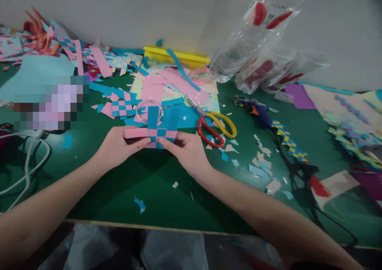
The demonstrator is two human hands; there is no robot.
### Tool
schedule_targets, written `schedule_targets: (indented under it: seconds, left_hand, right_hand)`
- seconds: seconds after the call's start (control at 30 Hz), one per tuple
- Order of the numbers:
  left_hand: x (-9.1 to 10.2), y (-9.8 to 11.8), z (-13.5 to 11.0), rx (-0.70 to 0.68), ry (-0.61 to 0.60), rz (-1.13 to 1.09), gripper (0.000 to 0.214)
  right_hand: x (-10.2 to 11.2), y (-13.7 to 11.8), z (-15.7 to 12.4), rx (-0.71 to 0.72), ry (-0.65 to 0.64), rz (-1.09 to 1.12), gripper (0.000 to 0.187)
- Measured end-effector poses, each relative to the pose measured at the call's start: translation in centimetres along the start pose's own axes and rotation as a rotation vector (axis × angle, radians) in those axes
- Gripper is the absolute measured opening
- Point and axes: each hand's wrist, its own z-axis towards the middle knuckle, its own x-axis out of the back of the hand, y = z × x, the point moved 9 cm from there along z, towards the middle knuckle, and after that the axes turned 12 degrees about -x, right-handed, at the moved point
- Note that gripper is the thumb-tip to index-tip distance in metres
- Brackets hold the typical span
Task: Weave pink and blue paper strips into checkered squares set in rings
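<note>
A small weave of pink and blue paper strips [155,132] is held just above the green table [125,190], near its middle. My left hand [117,147] pinches the weave's left pink strip, thumb on top. My right hand [186,150] grips its right lower edge with closed fingers. A blue strip sticks up from the weave toward a clear ring of tape [149,110] lying behind it.
Scissors with red and yellow handles [213,126] lie right of the weave. A blue glue gun [259,112] and a checked yellow-blue band [288,142] sit further right. Paper strips and scraps [167,83] are heaped behind. Plastic bottles [253,35] lean on the wall. A white cable [28,162] lies left.
</note>
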Motion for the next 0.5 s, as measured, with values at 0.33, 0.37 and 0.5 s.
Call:
schedule_targets:
  seconds: [0.33, 0.37, 0.5]
  left_hand:
    - [0.35, -0.38, -0.08, 0.049, 0.039, 0.016, 0.029]
    - [0.32, -0.51, -0.11, 0.060, 0.040, 0.011, 0.029]
    - [0.12, -0.67, -0.18, 0.064, 0.037, -0.019, 0.029]
  right_hand:
    - [-0.22, 0.10, -0.01, -0.020, -0.010, -0.082, 0.022]
    - [-0.23, 0.08, -0.04, -0.020, -0.008, -0.083, 0.022]
    - [-0.31, -0.02, -0.18, -0.006, -0.003, -0.049, 0.020]
